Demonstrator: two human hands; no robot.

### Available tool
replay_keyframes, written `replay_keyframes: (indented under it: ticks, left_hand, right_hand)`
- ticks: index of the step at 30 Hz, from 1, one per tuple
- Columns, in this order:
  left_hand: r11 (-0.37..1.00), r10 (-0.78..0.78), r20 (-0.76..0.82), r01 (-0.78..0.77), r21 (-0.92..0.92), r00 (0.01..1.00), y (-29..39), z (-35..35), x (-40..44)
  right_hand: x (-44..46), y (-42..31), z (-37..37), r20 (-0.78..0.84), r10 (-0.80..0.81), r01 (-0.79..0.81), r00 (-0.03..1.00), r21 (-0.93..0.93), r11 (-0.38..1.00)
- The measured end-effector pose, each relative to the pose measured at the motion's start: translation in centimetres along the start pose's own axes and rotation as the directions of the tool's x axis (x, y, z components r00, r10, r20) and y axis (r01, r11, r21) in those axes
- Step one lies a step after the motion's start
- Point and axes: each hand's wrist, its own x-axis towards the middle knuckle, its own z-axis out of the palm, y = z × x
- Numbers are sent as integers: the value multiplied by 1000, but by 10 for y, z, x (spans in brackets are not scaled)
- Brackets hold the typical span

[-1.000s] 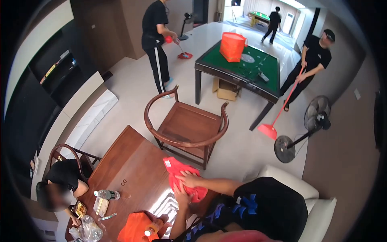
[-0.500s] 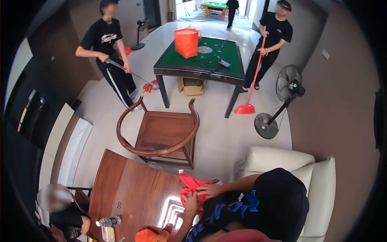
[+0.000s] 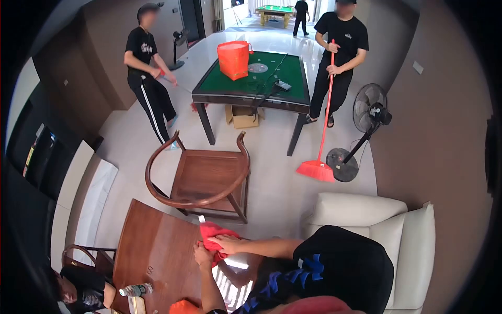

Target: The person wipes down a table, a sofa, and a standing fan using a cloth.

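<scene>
A bunched red cloth (image 3: 217,233) with a white tag lies at the far edge of the glossy wooden table (image 3: 167,235). My left hand (image 3: 203,255) is closed on the cloth's near side, fingers curled into it. From the right, my right hand (image 3: 226,244) reaches across and grips the cloth from above, its fingers pressed on the fabric. Both hands are close together. Part of the cloth is hidden under them.
A round-backed wooden chair (image 3: 209,175) stands beyond the table. A clear bottle (image 3: 136,289) lies near a seated person. Two people work further off, one with a red broom (image 3: 316,170). A cream sofa (image 3: 361,209) and a floor fan (image 3: 370,110) stand at right.
Both hands and the red cloth have moved left across the table, and my right arm is more outstretched. The person at right has swept the broom nearer.
</scene>
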Motion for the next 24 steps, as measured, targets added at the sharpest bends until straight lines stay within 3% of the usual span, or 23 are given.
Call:
replay_keyframes:
  ticks: [2,4,6,8,10,11,14,15,17,21,23,24]
  left_hand:
    - [998,-52,-21,51,-35,998,8,19,-22]
    - [998,-43,-38,41,-57,998,25,36,-53]
    - [992,2,173,20,-126,985,38,59,-86]
    - [979,133,132,-110,-171,982,45,101,-119]
    - [984,54,233,-12,-179,971,85,87,-144]
    - [989,64,213,-34,-142,975,96,72,-149]
    - [961,-37,260,105,-256,965,83,67,-136]
    - [947,-71,222,136,-291,972,63,88,-122]
    - [869,-236,-12,205,-451,972,42,76,-102]
    - [939,-196,18,193,-283,980,-17,6,-29]
    - [902,-82,145,135,-410,986,-44,-33,-19]
    - [873,-13,202,110,-476,979,-54,-49,-14]
  right_hand:
    - [-28,6,-9,93,-62,76,994,-149,986]
    - [-56,32,-9,9,-203,200,979,-227,953]
    - [-83,61,7,-35,-268,241,963,-333,912]
    - [-129,57,-17,62,-230,238,971,-269,933]
    - [-158,76,-10,148,-132,162,980,-214,963]
    - [-160,79,-15,190,-85,124,978,-203,971]
    - [-129,69,-15,211,-86,145,974,-278,950]
    - [-110,65,-9,184,-111,153,977,-233,960]
    - [-64,61,-3,121,-147,165,982,-151,975]
    - [-2,-4,-37,42,-15,17,999,-38,999]
    - [8,-36,-61,75,37,-45,996,110,993]
    - [11,-38,-59,42,-25,21,999,93,995]
